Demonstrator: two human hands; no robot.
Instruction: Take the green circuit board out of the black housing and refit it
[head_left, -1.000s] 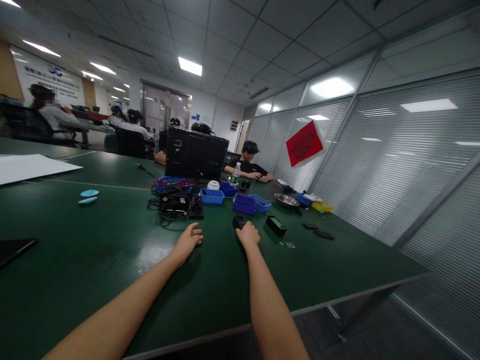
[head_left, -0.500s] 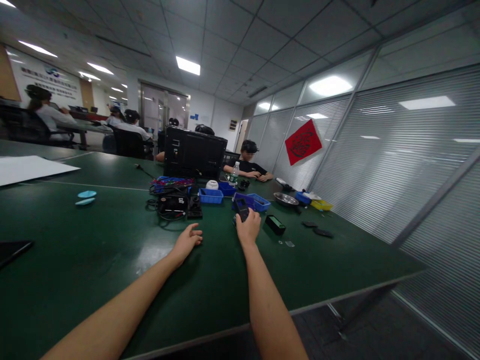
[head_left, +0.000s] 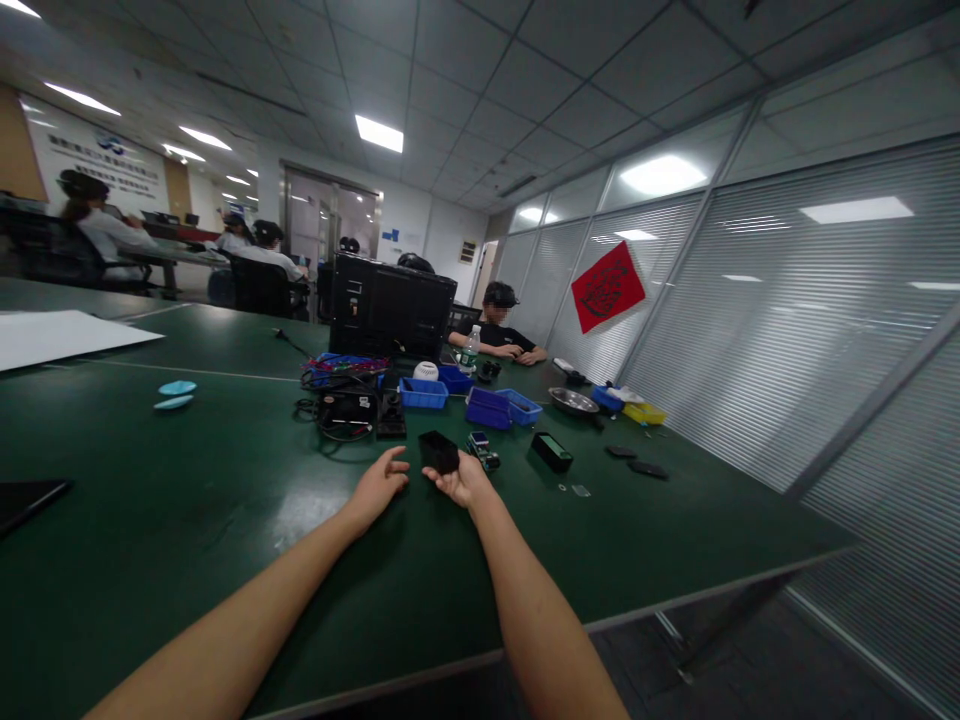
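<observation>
My right hand (head_left: 459, 482) holds a black rectangular box-like case (head_left: 439, 452) above the green table, palm turned up under it. What is inside the case is too dark to make out. To its left, my left hand (head_left: 381, 488) rests near the table with fingers apart and nothing in them. Just beyond my right hand lies a small circuit board assembly (head_left: 481, 450) with a little screen. Farther right is a second black case (head_left: 552, 450) with a green inside. A small clear plastic piece (head_left: 581, 491) lies in front of it.
Blue bins (head_left: 489, 408), a baseball (head_left: 426, 371) and a water bottle (head_left: 470, 350) stand beyond my hands. A black power adapter with cables (head_left: 346, 410) lies left of them, before a monitor (head_left: 391, 305). A metal bowl (head_left: 573, 401) is right; a person (head_left: 496, 325) sits across.
My right hand has moved left and closer with the black case, turning it over so the palm faces up. The circuit board assembly is now uncovered. My left hand has hardly moved.
</observation>
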